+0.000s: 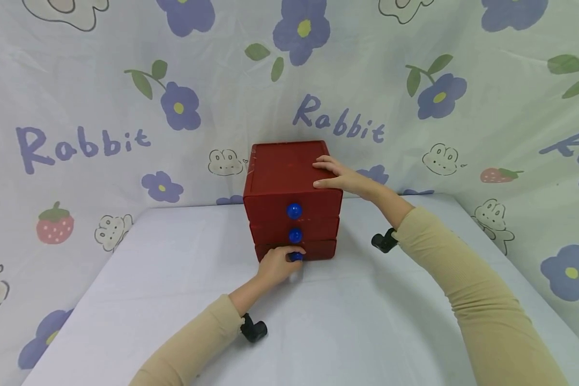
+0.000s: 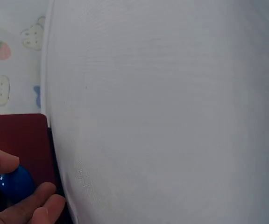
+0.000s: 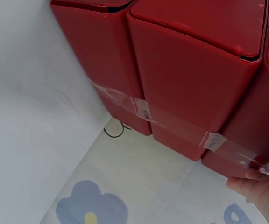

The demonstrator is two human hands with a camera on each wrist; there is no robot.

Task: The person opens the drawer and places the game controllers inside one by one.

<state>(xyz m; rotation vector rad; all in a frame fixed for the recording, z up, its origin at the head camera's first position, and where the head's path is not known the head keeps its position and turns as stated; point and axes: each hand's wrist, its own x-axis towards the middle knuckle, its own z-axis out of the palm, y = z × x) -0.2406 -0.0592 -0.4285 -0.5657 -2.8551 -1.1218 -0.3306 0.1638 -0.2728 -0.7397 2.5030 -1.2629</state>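
Note:
A red three-drawer box (image 1: pixel 287 166) stands at the back of the table in the head view, a round blue knob on each drawer. My left hand (image 1: pixel 277 264) pinches the bottom drawer's knob (image 1: pixel 296 257) between thumb and fingers. The left wrist view shows this blue knob (image 2: pixel 17 184) close up, in front of the red drawer face (image 2: pixel 20 137). On the box's top right edge rests my right hand (image 1: pixel 344 177), fingers spread across the top. In the right wrist view, clear tape (image 3: pixel 172 123) runs across the box's side.
White cloth (image 1: pixel 183 279) covers the table. A printed curtain (image 1: pixel 227 102) with flowers and rabbits hangs behind the box. Above the gripped knob are the middle knob (image 1: pixel 295 235) and the top knob (image 1: pixel 294 210). A black wrist camera (image 1: pixel 254 329) sits on the left forearm.

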